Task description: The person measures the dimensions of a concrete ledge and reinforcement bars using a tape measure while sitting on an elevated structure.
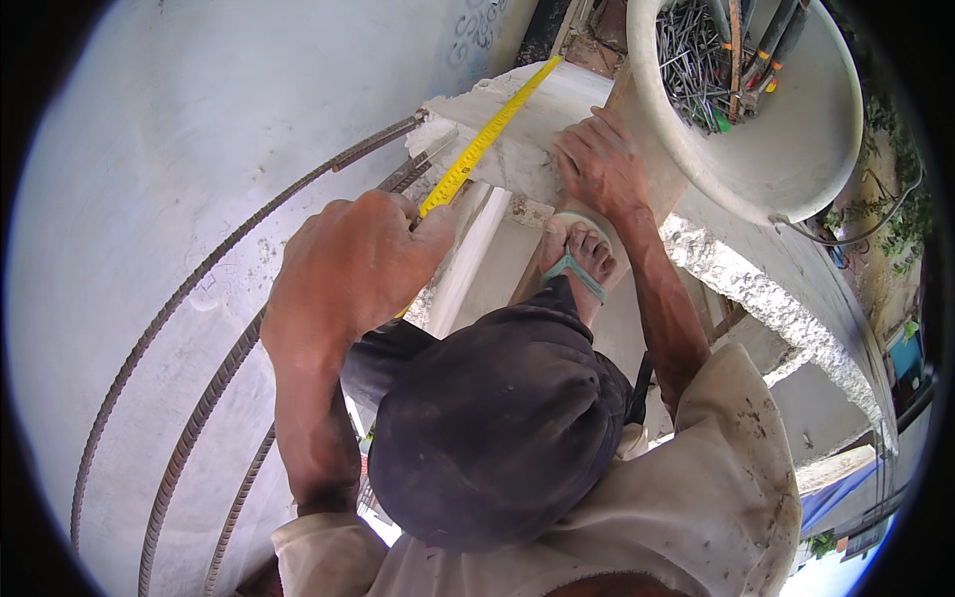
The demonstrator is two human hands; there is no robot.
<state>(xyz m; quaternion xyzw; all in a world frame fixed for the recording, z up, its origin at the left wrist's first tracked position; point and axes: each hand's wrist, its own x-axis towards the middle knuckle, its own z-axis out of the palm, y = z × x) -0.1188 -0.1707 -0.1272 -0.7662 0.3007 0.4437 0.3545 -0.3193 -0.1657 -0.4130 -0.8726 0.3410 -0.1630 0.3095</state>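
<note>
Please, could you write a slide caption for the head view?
Left hand holding an extended yellow measuring tape, right hand near a bucket of nails.

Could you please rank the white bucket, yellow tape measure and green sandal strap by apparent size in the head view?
1. White bucket, even partly cut off
2. Yellow tape measure
3. Green sandal strap

We look through a single view, the left of two fisheye cameras worn on the head, facing steeply down over the arms. It sits near enough that the left hand (348, 261), between nine and ten o'clock, looms large; the right hand (604, 171), between one and two, appears smaller. Its wide reach takes in a bucket (801, 149) at two o'clock.
</note>
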